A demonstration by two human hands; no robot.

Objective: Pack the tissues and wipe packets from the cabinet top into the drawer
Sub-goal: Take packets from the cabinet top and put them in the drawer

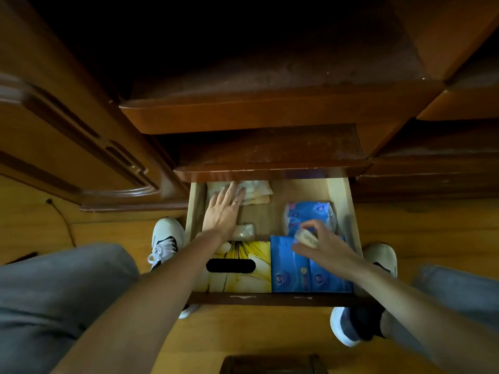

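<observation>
Dark wooden cabinet fronts rise over the pulled-out pale wooden drawer, where packing looks nearly finished. Left hand lies flat on pale wipe packets at its back; right hand pinches a small beige packet above blue tissue packs. Next comes setting it down in the bare middle; the yellow tissue box crowds the drawer's front.

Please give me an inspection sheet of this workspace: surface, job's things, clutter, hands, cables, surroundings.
Surface: open wooden drawer.
Job's things: yellow tissue box front left; blue tissue pack front right; second blue pack behind it; pale packets back left; small pale packet mid-drawer.
Clutter: nothing seen.
Hands: left hand flat on pale packets; right hand holds small packet.
Cables: dark cord on floor, left.
Surroundings: wooden cabinet, wooden floor.
</observation>
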